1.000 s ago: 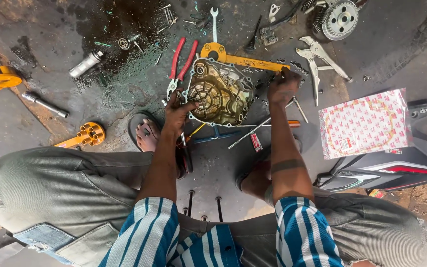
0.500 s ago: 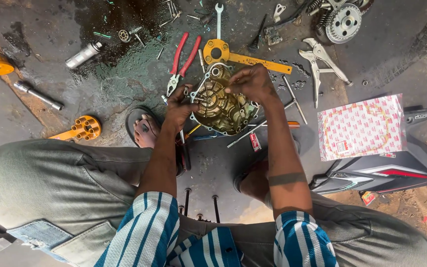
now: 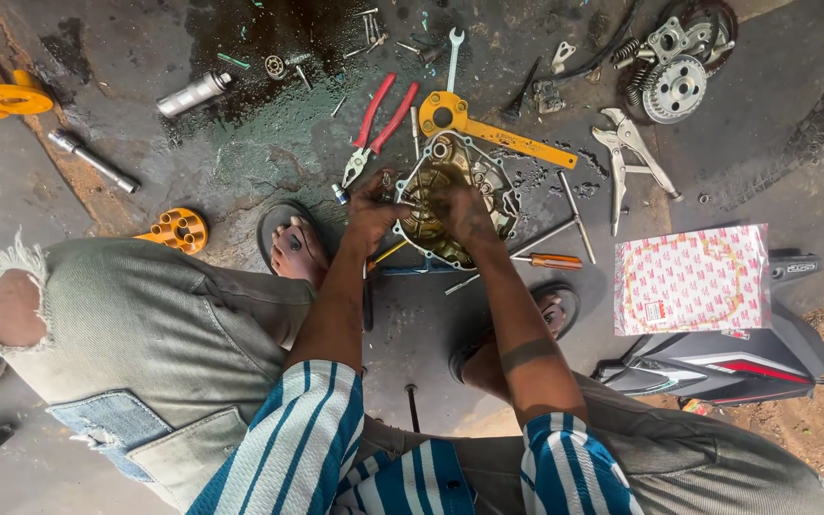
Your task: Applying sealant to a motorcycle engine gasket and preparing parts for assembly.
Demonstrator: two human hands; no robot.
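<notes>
Oily concrete floor [image 3: 193, 162], both hands [image 3: 422, 210] together gripping engine cover [image 3: 498, 186], red pliers [image 3: 379, 119] beside

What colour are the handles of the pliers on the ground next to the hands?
Red. The pliers lie just above the left hand, clearest in the head view.

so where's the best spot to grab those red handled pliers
Take the red-handled pliers by the two red handles, coming from the upper right. The handles splay apart toward the yellow tool and lie free on the ground, while the metal nose points down-left close to the left hand, so that end looks crowded.
</notes>
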